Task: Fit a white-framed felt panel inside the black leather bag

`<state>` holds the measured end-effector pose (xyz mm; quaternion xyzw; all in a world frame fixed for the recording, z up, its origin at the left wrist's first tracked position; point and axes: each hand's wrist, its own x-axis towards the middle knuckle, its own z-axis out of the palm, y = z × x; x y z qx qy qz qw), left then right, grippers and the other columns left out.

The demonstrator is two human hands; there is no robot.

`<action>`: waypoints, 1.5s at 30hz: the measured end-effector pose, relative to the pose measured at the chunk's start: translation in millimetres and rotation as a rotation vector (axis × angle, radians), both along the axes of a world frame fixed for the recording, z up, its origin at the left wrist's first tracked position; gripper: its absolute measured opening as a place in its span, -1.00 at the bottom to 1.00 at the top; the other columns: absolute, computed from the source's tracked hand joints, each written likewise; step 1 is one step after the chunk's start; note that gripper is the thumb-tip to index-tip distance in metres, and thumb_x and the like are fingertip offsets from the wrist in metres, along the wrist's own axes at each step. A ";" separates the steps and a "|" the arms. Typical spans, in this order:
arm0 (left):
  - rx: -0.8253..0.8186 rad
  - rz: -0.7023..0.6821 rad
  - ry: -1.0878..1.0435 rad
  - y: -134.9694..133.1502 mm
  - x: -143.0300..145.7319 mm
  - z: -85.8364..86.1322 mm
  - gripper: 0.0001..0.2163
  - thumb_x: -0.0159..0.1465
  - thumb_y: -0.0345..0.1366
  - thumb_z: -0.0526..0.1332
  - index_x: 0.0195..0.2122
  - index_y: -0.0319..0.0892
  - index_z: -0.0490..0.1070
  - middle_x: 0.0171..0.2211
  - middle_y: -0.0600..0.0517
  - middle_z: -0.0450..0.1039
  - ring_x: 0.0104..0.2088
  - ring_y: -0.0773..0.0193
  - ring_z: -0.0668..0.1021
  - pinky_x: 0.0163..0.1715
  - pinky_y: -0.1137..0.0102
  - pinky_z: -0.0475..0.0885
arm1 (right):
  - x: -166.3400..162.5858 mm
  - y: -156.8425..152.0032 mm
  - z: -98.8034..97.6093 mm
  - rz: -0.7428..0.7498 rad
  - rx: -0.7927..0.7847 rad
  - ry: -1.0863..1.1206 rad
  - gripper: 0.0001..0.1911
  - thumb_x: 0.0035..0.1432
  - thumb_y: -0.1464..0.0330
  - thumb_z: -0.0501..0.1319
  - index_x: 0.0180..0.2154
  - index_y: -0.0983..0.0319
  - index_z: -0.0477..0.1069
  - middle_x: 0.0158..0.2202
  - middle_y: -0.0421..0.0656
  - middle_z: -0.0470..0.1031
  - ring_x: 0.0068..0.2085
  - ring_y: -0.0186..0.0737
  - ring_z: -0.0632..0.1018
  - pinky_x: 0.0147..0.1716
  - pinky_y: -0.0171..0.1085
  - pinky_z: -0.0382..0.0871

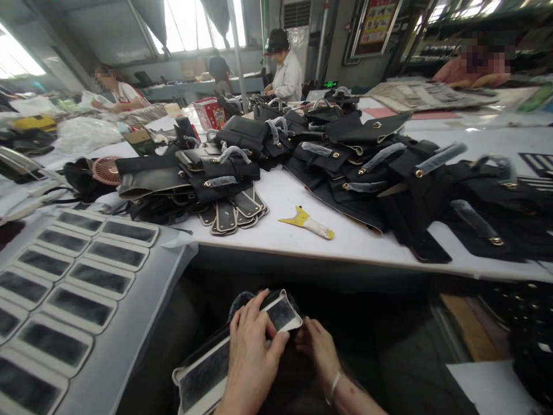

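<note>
While the left hand (pixel 254 343) clasps the pale-edged black panel (pixel 205 377) mid-length, its long axis slants up-right toward the right hand (pixel 318 347); right grip: cannot tell.

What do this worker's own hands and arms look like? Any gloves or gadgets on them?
Both the left hand and the right hand are bare, without gloves or cables. A narrow, pale, silvery bracelet circles the right wrist. No sleeve shows on the visible part of either forearm.
</note>
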<state>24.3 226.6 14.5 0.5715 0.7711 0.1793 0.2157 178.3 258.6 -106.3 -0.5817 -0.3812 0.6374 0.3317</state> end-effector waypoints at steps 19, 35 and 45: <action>0.412 0.127 0.052 -49.5 1.3 -4.3 -0.89 0.22 -0.38 0.25 -0.33 0.01 0.49 -0.24 0.10 0.53 -0.17 0.13 0.53 0.03 0.09 0.15 | 4.5 -34.0 69.2 0.491 1.581 -0.911 -0.57 0.21 0.60 0.00 0.09 0.45 0.39 0.13 0.08 0.42 0.19 0.01 0.38 0.04 -0.08 0.41; 0.432 0.095 0.225 -89.2 -27.0 -22.0 -0.84 0.36 -0.29 0.10 -0.37 -0.09 0.39 -0.47 0.10 0.48 -0.40 0.19 0.49 -0.25 0.24 0.16 | -31.6 -61.5 65.4 0.454 1.596 -0.818 -0.60 0.16 0.63 0.01 -0.01 0.52 0.44 0.01 0.15 0.45 0.11 0.08 0.42 -0.03 -0.07 0.52; 0.414 0.165 0.282 -108.6 -41.5 -19.5 -0.86 0.31 -0.25 0.15 -0.39 -0.05 0.43 -0.46 0.09 0.53 -0.38 0.17 0.50 -0.20 0.17 0.15 | -47.0 -71.9 62.3 0.505 1.668 -0.799 -0.61 0.16 0.61 0.01 -0.03 0.48 0.46 -0.04 0.10 0.49 0.08 0.02 0.45 -0.03 -0.11 0.51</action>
